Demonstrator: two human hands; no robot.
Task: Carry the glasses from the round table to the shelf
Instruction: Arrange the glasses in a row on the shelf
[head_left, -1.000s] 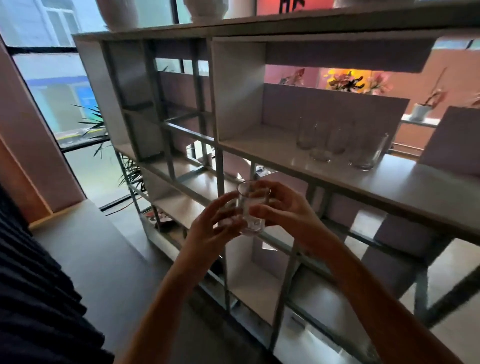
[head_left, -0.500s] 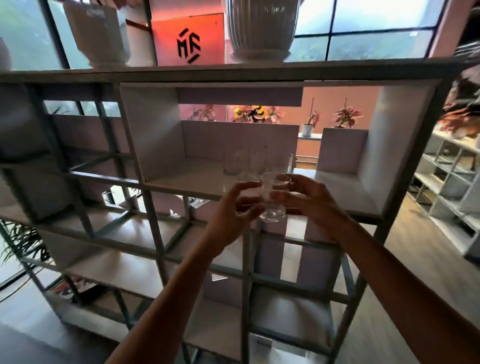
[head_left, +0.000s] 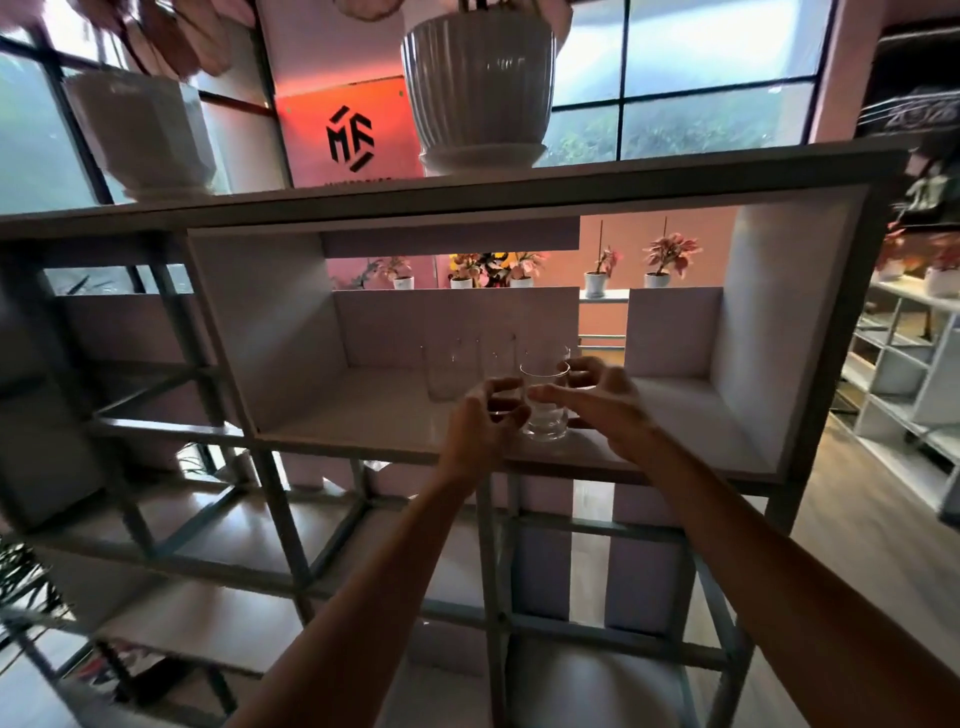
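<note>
A clear glass (head_left: 544, 402) stands upright at the centre of the view, on or just above the front part of the shelf (head_left: 363, 421) board; contact with the board cannot be told. The left hand (head_left: 480, 423) curls at its nine o'clock side and the right hand (head_left: 597, 405) at its three o'clock side, fingers loosely bent around the wall. More clear glasses (head_left: 449, 371) stand in a faint row toward eleven o'clock, deeper in the same compartment. At twelve o'clock, a ribbed white pot (head_left: 478, 88) sits on the top board, with a second white pot (head_left: 143, 135) toward ten o'clock.
</note>
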